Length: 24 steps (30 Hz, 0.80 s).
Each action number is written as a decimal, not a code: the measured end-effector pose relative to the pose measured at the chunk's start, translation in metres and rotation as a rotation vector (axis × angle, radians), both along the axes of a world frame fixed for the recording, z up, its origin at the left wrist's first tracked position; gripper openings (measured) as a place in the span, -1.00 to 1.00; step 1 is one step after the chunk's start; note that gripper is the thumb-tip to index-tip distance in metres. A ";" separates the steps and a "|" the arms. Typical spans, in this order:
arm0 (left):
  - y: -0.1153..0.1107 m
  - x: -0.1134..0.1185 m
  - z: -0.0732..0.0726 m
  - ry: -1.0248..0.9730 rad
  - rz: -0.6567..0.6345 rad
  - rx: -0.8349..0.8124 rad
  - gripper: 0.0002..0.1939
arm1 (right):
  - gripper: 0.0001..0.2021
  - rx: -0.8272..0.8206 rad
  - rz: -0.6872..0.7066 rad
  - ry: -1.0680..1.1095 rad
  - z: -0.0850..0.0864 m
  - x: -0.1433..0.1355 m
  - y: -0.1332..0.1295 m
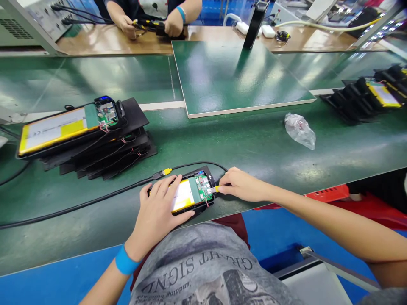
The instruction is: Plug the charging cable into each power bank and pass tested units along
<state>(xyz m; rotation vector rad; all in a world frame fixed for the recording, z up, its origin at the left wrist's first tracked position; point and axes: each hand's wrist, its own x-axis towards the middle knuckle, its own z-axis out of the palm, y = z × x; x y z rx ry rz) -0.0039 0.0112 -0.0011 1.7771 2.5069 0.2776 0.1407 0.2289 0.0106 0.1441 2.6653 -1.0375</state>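
An open power-bank unit, with a battery and a green circuit board in a black case, lies at the front edge of the green bench. My left hand is spread over its left part, the thumb along the near side and the fingers over the far side. At the board's right end, my right hand pinches a yellow cable plug that touches the unit's end. From this hand a black cable curves back left to a yellow connector on a thicker cable.
Similar units are stacked at the left and far right. Behind lies a raised green board with an upright black object. A plastic bag sits right. Across the bench, another person's hands hold dark cables.
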 end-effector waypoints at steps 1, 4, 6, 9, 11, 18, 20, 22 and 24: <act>0.000 0.000 0.000 0.001 0.000 -0.002 -0.21 | -0.65 -0.022 0.001 -0.011 0.000 0.000 0.001; 0.000 0.000 0.000 0.002 0.001 -0.011 -0.22 | -0.66 -0.095 0.000 -0.028 0.000 -0.002 0.004; 0.000 0.000 -0.001 0.000 0.002 -0.018 -0.22 | -0.67 -0.133 -0.004 -0.028 0.000 -0.003 0.005; 0.000 0.000 -0.001 0.002 0.003 -0.023 -0.22 | -0.69 -0.171 -0.022 -0.026 0.000 -0.004 0.006; 0.000 0.000 -0.001 0.008 0.002 -0.026 -0.22 | -0.69 -0.179 -0.027 -0.027 0.000 -0.004 0.007; 0.000 0.000 0.000 0.016 0.001 -0.019 -0.21 | -0.69 -0.174 -0.003 -0.028 -0.004 -0.003 0.006; 0.000 0.000 -0.001 0.017 0.004 -0.016 -0.22 | -0.69 -0.171 0.001 -0.034 -0.006 -0.003 0.006; 0.000 0.000 -0.002 0.015 0.003 -0.016 -0.22 | -0.69 -0.186 0.003 -0.046 -0.008 -0.003 0.007; 0.000 0.000 -0.002 0.011 -0.003 -0.017 -0.22 | -0.68 -0.213 0.014 -0.060 -0.009 -0.005 0.008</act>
